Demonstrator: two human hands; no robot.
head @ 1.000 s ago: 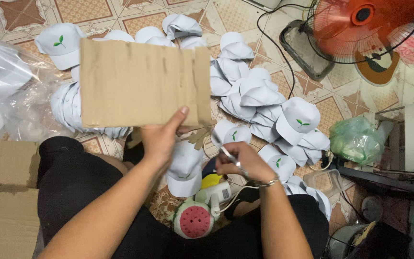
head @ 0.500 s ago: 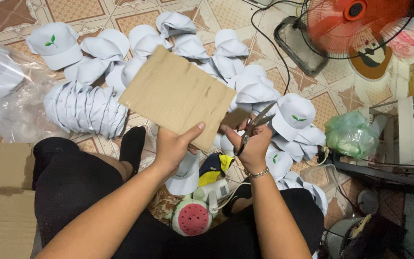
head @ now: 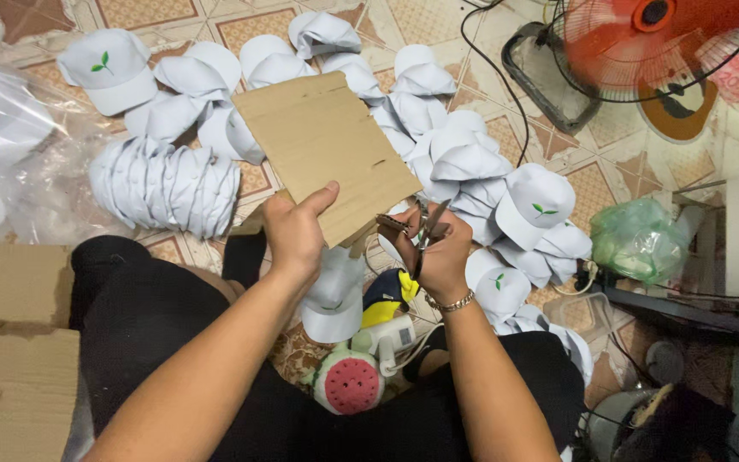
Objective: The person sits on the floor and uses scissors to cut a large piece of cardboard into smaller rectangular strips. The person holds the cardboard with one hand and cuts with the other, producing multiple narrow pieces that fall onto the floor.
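Observation:
My left hand (head: 297,231) grips the near edge of a brown cardboard sheet (head: 325,150), holding it tilted above the floor. My right hand (head: 440,250) holds metal scissors (head: 425,228), their blades at the sheet's lower right edge. Under both hands a white cap (head: 334,295) rests on my lap. Many white caps with small green leaf marks (head: 534,205) lie spread on the tiled floor beyond the cardboard.
A stack of nested white caps (head: 164,184) lies at left beside clear plastic bags (head: 6,145). Flat cardboard (head: 10,342) sits at lower left. An orange fan (head: 643,43) stands upper right, a green bag (head: 639,239) at right, a watermelon-patterned small fan (head: 351,385) near my knees.
The cardboard sheet has turned and dropped lower and rightward in my left hand. My right hand raised the scissors from my lap to the sheet's edge.

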